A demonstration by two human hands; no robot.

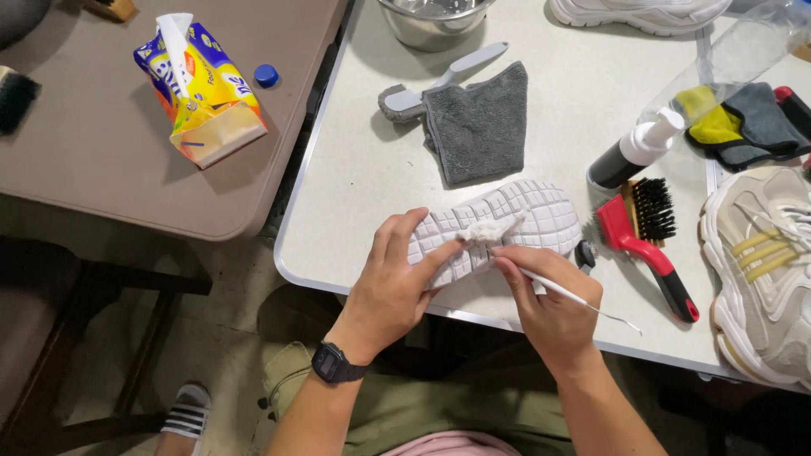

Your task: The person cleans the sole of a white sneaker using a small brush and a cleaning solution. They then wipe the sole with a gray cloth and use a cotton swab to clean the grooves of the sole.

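White grid-treaded shoe sole (498, 226) was held sole-up at the bench's (355, 169) near edge by the left hand (395, 283) | right hand (553, 300) was pinched on a thin pick (574, 297) | steel bowl (432, 21) at far edge, contents unseen.

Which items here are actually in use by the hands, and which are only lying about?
In use:
left hand steadying the white shoe, sole up
right hand holding a thin pick
white tissue wad on the sole

Lying about:
grey cloth
grey brush
red-handled brush
spray bottle
tissue pack
metal bowl
beige sneaker
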